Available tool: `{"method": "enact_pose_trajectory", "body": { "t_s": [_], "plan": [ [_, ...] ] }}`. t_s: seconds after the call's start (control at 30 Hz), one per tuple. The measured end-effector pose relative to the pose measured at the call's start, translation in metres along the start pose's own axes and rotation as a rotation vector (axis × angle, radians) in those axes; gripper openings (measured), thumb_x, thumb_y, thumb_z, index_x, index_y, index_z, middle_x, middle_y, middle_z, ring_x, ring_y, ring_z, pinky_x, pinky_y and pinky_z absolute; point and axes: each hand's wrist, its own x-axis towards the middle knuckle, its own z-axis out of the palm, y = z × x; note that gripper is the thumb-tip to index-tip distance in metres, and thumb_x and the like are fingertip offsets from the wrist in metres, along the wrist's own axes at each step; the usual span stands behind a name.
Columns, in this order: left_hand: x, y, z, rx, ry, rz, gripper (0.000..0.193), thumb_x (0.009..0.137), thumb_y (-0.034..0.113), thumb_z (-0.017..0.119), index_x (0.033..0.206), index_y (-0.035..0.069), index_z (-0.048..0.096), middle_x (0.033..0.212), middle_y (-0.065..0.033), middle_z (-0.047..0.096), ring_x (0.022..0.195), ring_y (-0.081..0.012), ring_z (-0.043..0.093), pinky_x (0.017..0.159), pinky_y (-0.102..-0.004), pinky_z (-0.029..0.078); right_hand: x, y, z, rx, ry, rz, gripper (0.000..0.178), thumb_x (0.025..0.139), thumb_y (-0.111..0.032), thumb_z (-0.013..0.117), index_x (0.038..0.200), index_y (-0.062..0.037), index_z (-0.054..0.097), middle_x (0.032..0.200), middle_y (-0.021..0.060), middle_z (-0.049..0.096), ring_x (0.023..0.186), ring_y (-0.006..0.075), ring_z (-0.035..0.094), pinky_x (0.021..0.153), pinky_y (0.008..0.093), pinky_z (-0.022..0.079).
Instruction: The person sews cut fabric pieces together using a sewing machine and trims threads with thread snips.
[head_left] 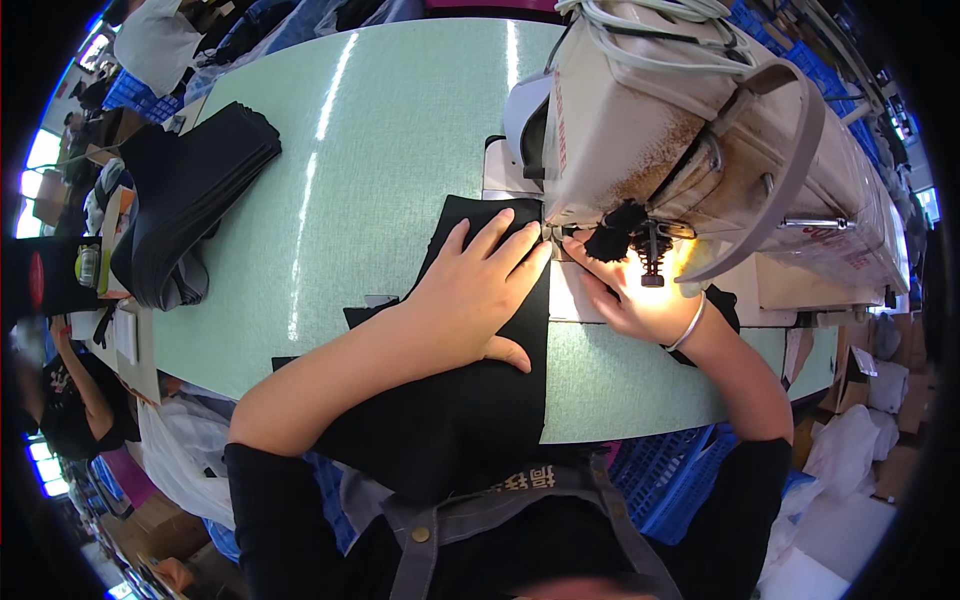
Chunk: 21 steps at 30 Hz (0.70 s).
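My left hand (475, 290) lies flat on a piece of black fabric (440, 410), its fingers spread and their tips close to the presser foot (550, 232) of a sewing machine (640, 120). The fabric runs from the needle area down over the table edge towards my lap. My right hand (635, 295) rests on the machine bed, right of the foot, with its fingers stretched towards the needle. Part of that hand is hidden behind the machine head and washed out by the lamp. A bit of black cloth (728, 308) shows by my right wrist.
A folded stack of black fabric pieces (190, 190) lies at the left of the pale green table (400, 110). Blue crates (665, 475) stand below the front edge. At the far left is another person's arm (85, 380). Cables (680, 40) lie atop the machine.
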Motion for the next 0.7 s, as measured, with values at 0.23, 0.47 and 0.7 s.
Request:
{"method": "enact_pose_trajectory", "body": {
  "t_s": [0.23,0.47,0.7],
  "plan": [
    [0.000,0.003,0.002,0.000,0.043,-0.011,0.104,0.064,0.055,0.082,0.139,-0.006,0.044,0.141,-0.0200,0.043,0.137,-0.0386,0.037,0.103,-0.0603,0.041,-0.007,-0.004,0.000,-0.057,-0.049,0.023,0.030,0.074,-0.010,0.069,0.104,-0.0062,0.068,0.092,0.0089,0.068,0.082,0.0294,0.066,0.074,0.0406,0.052],
    [0.001,0.004,0.000,0.037,0.023,-0.011,0.102,0.065,0.054,0.082,0.140,-0.005,0.044,0.141,-0.0206,0.043,0.137,-0.0381,0.037,0.102,-0.0595,0.043,-0.007,-0.008,0.006,0.045,0.066,0.003,0.047,0.080,-0.006,0.071,0.126,-0.0076,0.064,0.117,0.0100,0.068,0.097,0.0282,0.066,0.084,0.0372,0.052],
    [-0.009,0.027,-0.007,0.089,-0.104,-0.078,0.105,0.062,0.056,0.082,0.144,0.002,0.043,0.150,-0.0220,0.036,0.140,-0.0409,0.034,0.104,-0.0589,0.040,-0.016,-0.030,0.004,0.057,-0.100,0.202,0.044,0.078,-0.008,0.074,0.121,-0.0045,0.064,0.118,0.0125,0.064,0.112,0.0291,0.062,0.094,0.0389,0.046]
  ]
}}
